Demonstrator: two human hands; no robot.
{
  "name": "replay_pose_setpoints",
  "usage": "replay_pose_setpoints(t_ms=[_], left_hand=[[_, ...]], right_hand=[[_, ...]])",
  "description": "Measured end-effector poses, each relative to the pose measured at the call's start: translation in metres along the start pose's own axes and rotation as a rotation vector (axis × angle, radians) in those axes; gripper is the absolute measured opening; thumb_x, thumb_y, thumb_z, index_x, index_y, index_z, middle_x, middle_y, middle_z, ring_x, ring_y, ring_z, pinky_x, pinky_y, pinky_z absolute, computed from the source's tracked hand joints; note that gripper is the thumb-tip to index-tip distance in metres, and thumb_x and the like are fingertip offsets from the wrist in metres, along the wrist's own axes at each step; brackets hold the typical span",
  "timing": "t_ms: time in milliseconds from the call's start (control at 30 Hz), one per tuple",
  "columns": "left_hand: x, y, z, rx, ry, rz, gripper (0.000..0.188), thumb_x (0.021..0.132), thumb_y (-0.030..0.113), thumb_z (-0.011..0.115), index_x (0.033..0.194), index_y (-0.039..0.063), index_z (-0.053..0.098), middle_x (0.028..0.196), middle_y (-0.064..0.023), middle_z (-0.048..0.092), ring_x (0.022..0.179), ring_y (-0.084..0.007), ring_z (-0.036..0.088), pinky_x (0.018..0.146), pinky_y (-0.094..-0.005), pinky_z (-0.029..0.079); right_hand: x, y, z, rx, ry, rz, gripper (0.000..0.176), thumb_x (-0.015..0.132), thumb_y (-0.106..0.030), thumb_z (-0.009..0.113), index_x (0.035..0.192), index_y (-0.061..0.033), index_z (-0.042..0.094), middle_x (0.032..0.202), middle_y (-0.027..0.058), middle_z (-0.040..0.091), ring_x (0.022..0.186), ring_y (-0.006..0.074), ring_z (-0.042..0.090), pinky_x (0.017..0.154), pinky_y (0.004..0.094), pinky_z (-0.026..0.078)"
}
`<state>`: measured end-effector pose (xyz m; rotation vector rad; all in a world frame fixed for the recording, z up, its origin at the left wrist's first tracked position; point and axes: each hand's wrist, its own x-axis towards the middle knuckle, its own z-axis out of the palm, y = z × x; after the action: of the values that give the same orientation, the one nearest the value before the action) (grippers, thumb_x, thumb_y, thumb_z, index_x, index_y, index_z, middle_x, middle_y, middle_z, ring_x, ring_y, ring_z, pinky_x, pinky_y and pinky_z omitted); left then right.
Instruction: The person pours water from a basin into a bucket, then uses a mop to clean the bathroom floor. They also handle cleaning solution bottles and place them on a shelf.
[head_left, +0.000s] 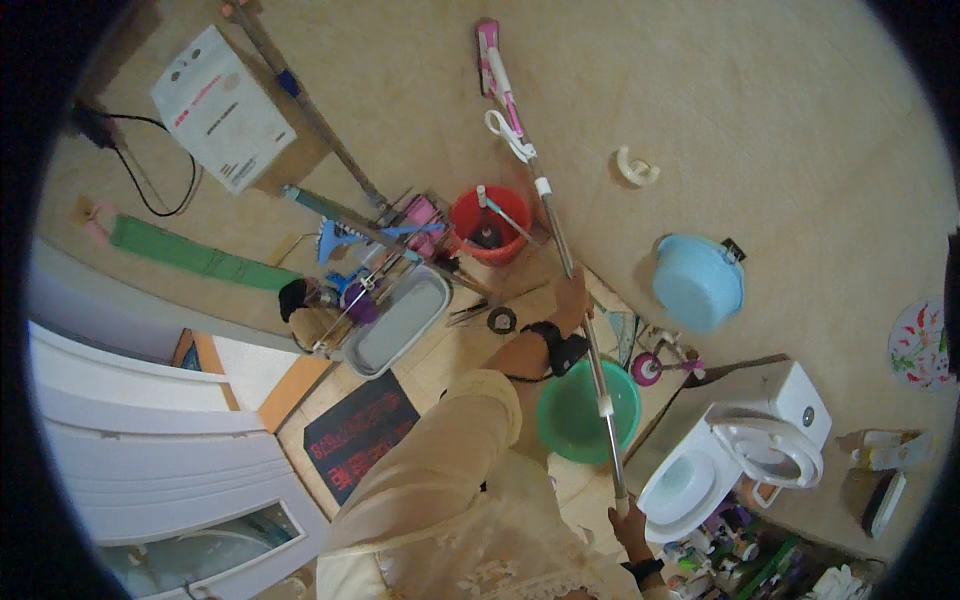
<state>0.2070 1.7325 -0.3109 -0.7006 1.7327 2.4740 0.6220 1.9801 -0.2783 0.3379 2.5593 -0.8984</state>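
My left hand (574, 296) is wrapped around the middle of a long metal pole (559, 232). My right hand (631, 525) grips the pole's lower end, near the toilet. At the far end is a narrow pink-and-white head (487, 60), like that of a sponge mop, with a white looped lever (510, 135) below it. The head is up against the beige wall; whether it touches cannot be told. Under the pole, beside my left wrist, a green plastic basin (559, 416) stands on the tiled floor. A black device is strapped to that wrist.
A white toilet (682, 480) with raised lid stands right. A blue basin (697, 281) hangs on the wall. Left of the pole are a red bucket (491, 199), a grey tub (397, 322) and leaning poles (330, 139). A dark mat (360, 435) lies near the white door (180, 480).
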Motion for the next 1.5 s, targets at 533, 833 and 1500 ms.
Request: replay_pose_setpoints(t_ms=[533,833,1500], left_hand=[[-0.338,-0.176,-0.080,0.085,-0.685,-0.414,0.014,0.084,0.021,0.055,0.090,0.009,0.054,0.073,-0.0124,0.056,0.062,-0.0268,0.058,0.052,-0.0435,0.044],[-0.399,-0.173,-0.154,0.910,-1.363,0.201,0.022,0.083,0.029,0.061,0.080,0.007,0.058,0.070,-0.0095,0.059,0.069,-0.0270,0.061,0.065,-0.0392,0.049],[-0.206,-0.177,-0.339,1.640,-0.795,-0.028,0.033,0.078,0.028,0.066,0.104,0.008,0.059,0.101,-0.0137,0.059,0.097,-0.0290,0.054,0.078,-0.0453,0.043]], right_hand=[[-0.301,0.198,-0.006,-0.378,-0.267,0.682,0.033,0.067,-0.033,0.069,0.084,-0.0070,0.059,0.072,0.0171,0.064,0.067,0.0358,0.063,0.058,0.0462,0.050],[-0.334,0.140,-0.095,-0.517,-0.361,0.609,0.039,0.067,-0.036,0.069,0.091,-0.0062,0.060,0.078,0.0191,0.065,0.073,0.0375,0.063,0.063,0.0475,0.050],[-0.099,-0.157,-0.049,-0.144,-0.811,0.136,0.052,0.078,-0.024,0.065,0.123,-0.0063,0.046,0.082,0.0270,0.063,0.074,0.0432,0.062,0.060,0.0469,0.050]])
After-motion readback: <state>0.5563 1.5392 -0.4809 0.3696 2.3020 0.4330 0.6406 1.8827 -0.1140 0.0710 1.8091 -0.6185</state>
